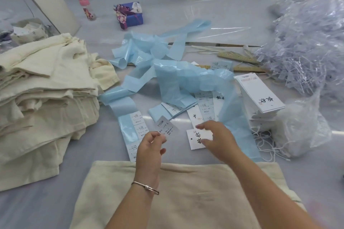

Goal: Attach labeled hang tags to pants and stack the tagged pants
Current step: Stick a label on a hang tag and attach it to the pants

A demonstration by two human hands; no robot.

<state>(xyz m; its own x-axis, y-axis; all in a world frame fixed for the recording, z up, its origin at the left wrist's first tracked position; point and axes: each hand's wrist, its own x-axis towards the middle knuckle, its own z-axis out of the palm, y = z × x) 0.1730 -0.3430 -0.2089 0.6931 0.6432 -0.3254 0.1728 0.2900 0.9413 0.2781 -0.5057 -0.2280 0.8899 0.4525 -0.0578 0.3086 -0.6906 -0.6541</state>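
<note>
Up close, left hand (151, 142) pinching a glossy rectangular sticker (164, 126), right hand (217, 138) loosely spread over a stiff white hang tag (196, 139).

I see a pale grey table (232, 15) holding cream pants (176, 197) flat at the near edge, a stack of folded pants (42, 89) on the left, tangled blue backing strips (167, 72) in the middle, white hang tags (260, 95) and clear plastic fasteners (307, 46) on the right.

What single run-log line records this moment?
left hand: pinches sticker label | right hand: open over hang tag | pants: flat, untagged
</note>
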